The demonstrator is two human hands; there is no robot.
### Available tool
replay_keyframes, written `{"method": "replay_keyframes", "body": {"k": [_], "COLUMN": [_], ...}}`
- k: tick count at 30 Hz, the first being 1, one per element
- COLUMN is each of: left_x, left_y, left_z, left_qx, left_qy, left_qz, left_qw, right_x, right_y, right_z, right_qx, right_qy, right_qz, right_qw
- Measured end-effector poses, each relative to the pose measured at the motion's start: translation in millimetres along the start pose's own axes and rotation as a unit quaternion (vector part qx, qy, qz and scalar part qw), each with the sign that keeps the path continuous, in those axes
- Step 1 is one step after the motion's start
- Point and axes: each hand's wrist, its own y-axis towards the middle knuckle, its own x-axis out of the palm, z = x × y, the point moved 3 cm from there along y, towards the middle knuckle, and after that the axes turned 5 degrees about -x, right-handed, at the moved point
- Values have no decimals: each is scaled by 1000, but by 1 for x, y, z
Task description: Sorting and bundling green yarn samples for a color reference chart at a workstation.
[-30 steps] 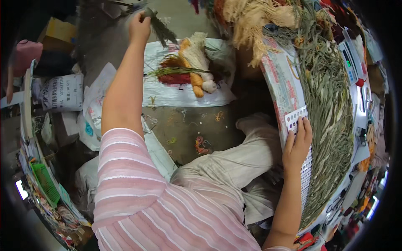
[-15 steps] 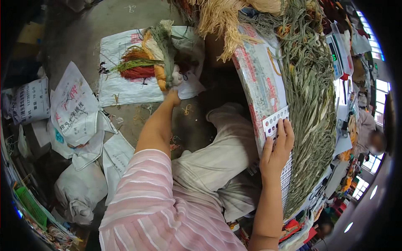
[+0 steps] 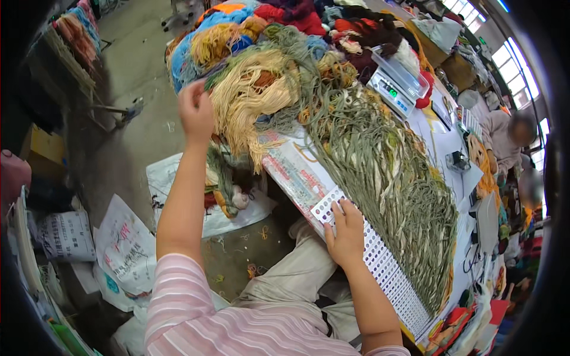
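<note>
My left hand (image 3: 197,113) is raised at the left edge of a big cream yarn hank (image 3: 252,95), its fingers curled. What they hold, if anything, is too small to make out. Flat on a long white card with rows of dark round spots (image 3: 386,264) lies my right hand (image 3: 345,233), its fingers spread. The card runs along the near table edge, beside a broad spread of grey-green yarn strands (image 3: 386,172). On the floor, partly behind my left forearm, a grey-green hank (image 3: 222,178) rests with other yarn on a white woven sack (image 3: 237,224).
Colourful yarn heaps (image 3: 219,41) fill the table's far end. A digital scale (image 3: 392,92) with a clear tray stands beyond the green strands. Printed white sacks (image 3: 126,243) lie on the floor at left. Another person (image 3: 502,139) sits across the table at right.
My left hand has risen from the floor yarn to beside the cream hank. The view has turned toward the table, and my right hand stays on the spotted card.
</note>
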Motion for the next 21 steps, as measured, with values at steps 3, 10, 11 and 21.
{"method": "replay_keyframes", "body": {"k": [3, 10, 11, 21], "left_x": [85, 216, 228, 290], "left_y": [44, 84, 87, 158], "left_z": [64, 46, 33, 85], "left_qx": [35, -168, -178, 14], "left_qy": [65, 480, 496, 190], "left_qz": [-115, -272, -269, -194], "left_qw": [991, 817, 806, 962], "right_x": [-3, 0, 0, -8], "right_y": [-1, 1, 1, -2], "right_z": [2, 2, 1, 6], "right_qx": [14, 23, 21, 33], "right_qy": [-10, 19, 22, 39], "right_qz": [6, 4, 4, -1], "right_qw": [1000, 1000, 1000, 999]}}
